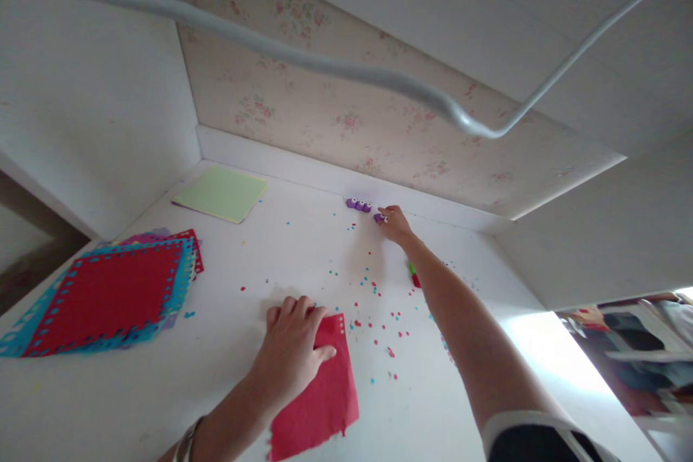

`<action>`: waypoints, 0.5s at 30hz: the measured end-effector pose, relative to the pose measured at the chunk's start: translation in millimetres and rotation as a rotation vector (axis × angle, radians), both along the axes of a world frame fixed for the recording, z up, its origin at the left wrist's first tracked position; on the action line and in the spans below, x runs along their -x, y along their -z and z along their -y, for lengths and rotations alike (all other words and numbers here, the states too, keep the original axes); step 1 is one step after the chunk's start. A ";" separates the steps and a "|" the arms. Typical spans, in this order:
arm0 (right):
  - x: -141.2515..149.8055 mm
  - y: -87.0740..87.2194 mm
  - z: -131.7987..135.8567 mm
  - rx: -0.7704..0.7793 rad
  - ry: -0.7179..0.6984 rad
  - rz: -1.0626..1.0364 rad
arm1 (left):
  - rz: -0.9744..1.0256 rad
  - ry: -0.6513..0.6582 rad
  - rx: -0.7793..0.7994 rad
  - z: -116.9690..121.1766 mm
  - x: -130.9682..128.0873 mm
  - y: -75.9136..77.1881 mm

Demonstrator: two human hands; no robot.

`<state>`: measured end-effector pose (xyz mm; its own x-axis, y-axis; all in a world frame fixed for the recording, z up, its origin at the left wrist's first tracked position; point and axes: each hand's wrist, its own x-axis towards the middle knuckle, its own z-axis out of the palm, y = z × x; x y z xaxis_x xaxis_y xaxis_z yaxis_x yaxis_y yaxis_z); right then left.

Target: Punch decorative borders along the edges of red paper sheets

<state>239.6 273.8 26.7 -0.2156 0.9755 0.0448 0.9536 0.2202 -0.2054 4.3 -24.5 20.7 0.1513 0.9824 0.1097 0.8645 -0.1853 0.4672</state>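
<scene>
A red sheet of paper (325, 404) with small holes at its top corner lies on the white table. My left hand (295, 350) rests on its upper left part, fingers loosely bent over the edge and thumb apart. Farther off, near the back wall, the fingers of my right hand (396, 225) close on a small purple paper punch (380, 218). Just left of it stands a row of similar purple punches (359, 205). Beside my right forearm is a green and red small block (414, 276), partly hidden by the arm.
Hole-edged coloured sheets, red on top (108, 289), lie stacked at the left. Behind them is a pale green paper stack (221, 193). Tiny paper bits (373, 292) are scattered mid-table. A white cable (303, 58) hangs across the upper view; a raised ledge (303, 166) borders the back.
</scene>
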 end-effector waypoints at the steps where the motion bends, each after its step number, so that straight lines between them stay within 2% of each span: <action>1: -0.8 -0.6 1.0 0.013 -0.003 -0.018 | 0.004 0.004 -0.002 -0.1 0.5 -0.6; 6: -6.0 -8.0 14.6 0.050 0.035 -0.152 | 0.040 0.074 -0.007 -3.7 2.9 -3.1; 9: -7.5 -12.3 34.8 0.061 0.070 -0.291 | 0.129 0.099 0.013 -6.8 5.1 -5.2; 12: -3.5 -11.1 73.2 0.076 0.104 -0.489 | 0.254 0.104 0.061 -9.1 7.3 -8.4; 15: 4.6 -4.6 129.1 0.121 0.106 -0.715 | 0.357 0.126 0.120 -10.1 7.6 -12.1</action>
